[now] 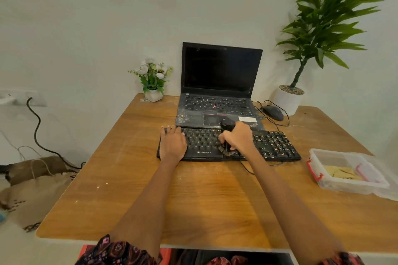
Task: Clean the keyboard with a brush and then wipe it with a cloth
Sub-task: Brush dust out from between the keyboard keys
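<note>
- A dark cable (pixel 37 129) is seen hanging from a wall socket at the far left, above brown sacking (pixel 36 180) on the floor; neither bears on the task.
- The wooden table (pixel 193 200) is seen from above; a small pot of white flowers (pixel 153 84) stands at its far edge, left of an open laptop (pixel 219 86).
- The left hand (pixel 172 143) is laid flat, fingers spread, on the left end of the black keyboard (pixel 273 146); by this the keyboard is judged to be steadied.
- The keyboard lies just in front of the laptop, its long axis running left to right across the table; pale crumbs are visible on the keys at its right end.
- The right hand (pixel 237 139) is closed in a fist around the dark handle of the brush (pixel 227 135); the handle is held upright, and the bristles are pressed on the near row of keys about midway along the keyboard.
- The uncleaned keys lie to the right of the brush, so the coming strokes are judged to run rightward along the long axis; the right hand is the nearer one.
- A mouse (pixel 273 112) and a potted plant (pixel 289 101) stand at the far right.
- A clear plastic box (pixel 344 170) rests at the right edge; something yellowish inside may be the cloth, though this cannot be told.
</note>
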